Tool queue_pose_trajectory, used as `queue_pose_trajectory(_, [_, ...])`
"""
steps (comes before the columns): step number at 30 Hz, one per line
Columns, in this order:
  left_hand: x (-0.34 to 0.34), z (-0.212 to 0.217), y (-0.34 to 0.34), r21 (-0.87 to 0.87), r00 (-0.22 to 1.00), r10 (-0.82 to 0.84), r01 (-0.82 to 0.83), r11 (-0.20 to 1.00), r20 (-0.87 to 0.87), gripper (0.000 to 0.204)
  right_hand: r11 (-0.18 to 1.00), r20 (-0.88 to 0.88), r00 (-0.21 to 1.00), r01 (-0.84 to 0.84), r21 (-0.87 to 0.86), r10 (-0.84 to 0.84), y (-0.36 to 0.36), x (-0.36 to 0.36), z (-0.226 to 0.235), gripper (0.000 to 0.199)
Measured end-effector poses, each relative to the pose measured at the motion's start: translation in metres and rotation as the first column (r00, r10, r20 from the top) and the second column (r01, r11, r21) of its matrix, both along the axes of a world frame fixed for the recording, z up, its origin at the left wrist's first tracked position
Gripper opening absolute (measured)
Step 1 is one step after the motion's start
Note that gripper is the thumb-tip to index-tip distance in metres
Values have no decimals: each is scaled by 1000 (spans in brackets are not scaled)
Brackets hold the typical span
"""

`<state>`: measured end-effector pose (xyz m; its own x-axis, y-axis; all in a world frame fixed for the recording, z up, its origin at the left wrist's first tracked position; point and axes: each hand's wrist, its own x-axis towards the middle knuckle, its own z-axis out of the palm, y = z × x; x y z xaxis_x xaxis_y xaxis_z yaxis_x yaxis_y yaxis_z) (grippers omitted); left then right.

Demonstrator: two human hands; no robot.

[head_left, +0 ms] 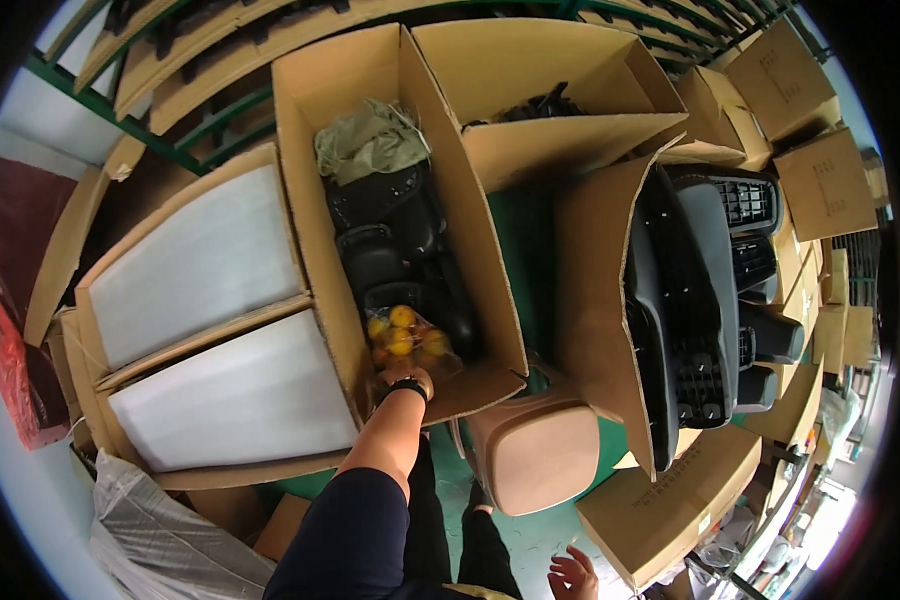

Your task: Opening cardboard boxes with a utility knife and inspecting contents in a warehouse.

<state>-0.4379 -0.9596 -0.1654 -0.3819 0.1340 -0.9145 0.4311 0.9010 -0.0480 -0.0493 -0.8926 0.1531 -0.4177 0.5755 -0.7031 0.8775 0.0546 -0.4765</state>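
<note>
My left hand (410,378), a dark band around its wrist, reaches into the near end of a long open cardboard box (495,270). Its fingers close on a clear plastic bag of oranges (400,340); the fingertips are partly hidden. Beyond the bag lie black moulded plastic parts (375,255), and a crumpled olive-green cloth or bag (372,142) rests at the far end. Low at the right, away from the boxes, my right hand (572,576) hangs with its fingers slightly curled and apart, holding nothing visible.
A beige plastic stool (545,455) stands right of the box. Farther right, a carton (600,230) holds black chair-like parts (705,290). White sheets (235,390) lie in cartons at the left. A closed carton (670,500) sits near right; grey plastic wrap (170,530) lies near left.
</note>
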Motion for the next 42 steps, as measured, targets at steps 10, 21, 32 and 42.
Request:
queue_pose_trajectory(10, [7, -70, -26, 148, 998, -42, 36, 988, 39, 31, 990, 8, 996, 86, -110, -86, -22, 25, -14, 38])
queue_pose_trajectory(21, [-56, 44, -72, 628, 901, -386, 420, 655, -199, 31, 990, -41, 990, 134, -54, -136, -10, 4, 1, 32])
queue_pose_trajectory(32, [8, 310, -36, 826, 941, 89, -330, 458, 327, 25, 973, -348, 933, 157, 169, -90, 11, 5, 1, 28])
queue_pose_trajectory(42, [98, 433, -14, 785, 856, 36, -489, 380, 516, 26, 953, -471, 879, 205, 223, -79, 23, 44, 21, 48])
